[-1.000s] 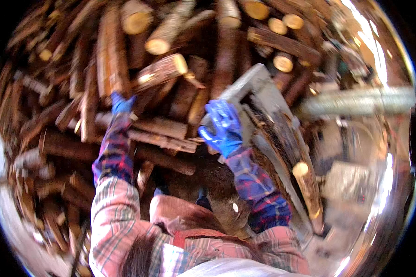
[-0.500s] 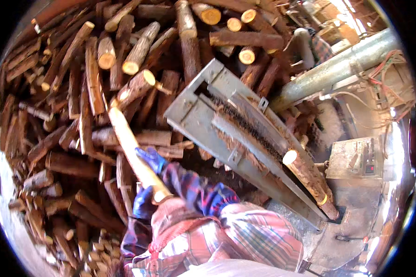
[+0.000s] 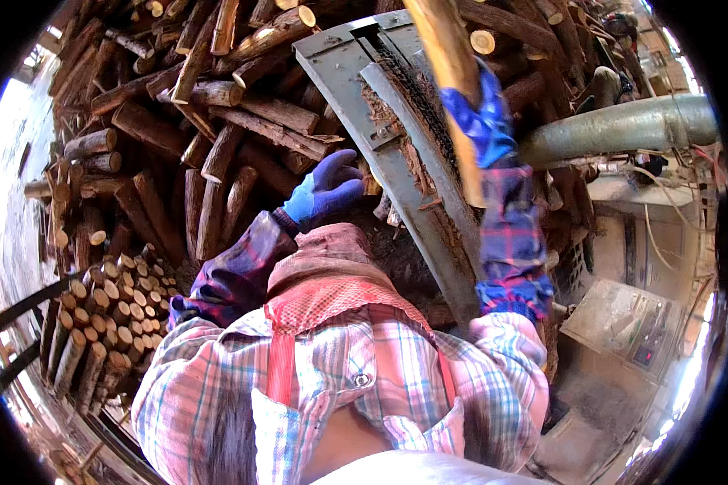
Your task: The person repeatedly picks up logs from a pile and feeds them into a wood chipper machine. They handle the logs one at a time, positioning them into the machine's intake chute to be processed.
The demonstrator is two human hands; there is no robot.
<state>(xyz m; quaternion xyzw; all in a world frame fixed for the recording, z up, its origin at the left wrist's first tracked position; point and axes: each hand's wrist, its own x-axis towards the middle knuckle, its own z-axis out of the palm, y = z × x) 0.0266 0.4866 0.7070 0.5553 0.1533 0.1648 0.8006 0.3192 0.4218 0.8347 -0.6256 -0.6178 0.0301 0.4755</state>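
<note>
Peeled log clenched in right-hand fingers; left-hand fingers released, well apart.

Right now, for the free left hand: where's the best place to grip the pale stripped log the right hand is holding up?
Probably the lower stretch of the pale stripped log, just below the right hand. It stands near upright over the grey metal feed chute. The bare shaft there is straight and round. The left hand hangs open to its left, so come in from the left.
</note>
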